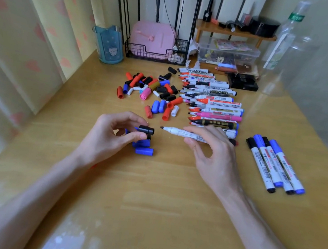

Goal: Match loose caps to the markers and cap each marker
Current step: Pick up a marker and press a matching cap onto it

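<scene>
The table (147,206) shows bare wood across the lower half of the frame, between and beside the two forearms. Its left edge runs along a curtain (21,51) up to a blue cup (109,45) in the upper left. The back edge is crowded by a wire basket (156,54), a clear box (228,53) and a clear bottle (283,46).

At centre, the left hand (119,133) pinches a black cap (146,130) between thumb and fingers, with the cap's open mouth turned right. The right hand (212,150) grips an uncapped marker (187,135) by its barrel. The marker's dark tip points left at the cap, close to it but not touching.

A few blue caps (144,151) lie on the wood under the left hand. Above the hands, a pile of loose caps (153,91) lies left of a row of uncapped markers (212,101). Four capped markers (275,165) lie together at centre right, apart from the rest.
</scene>
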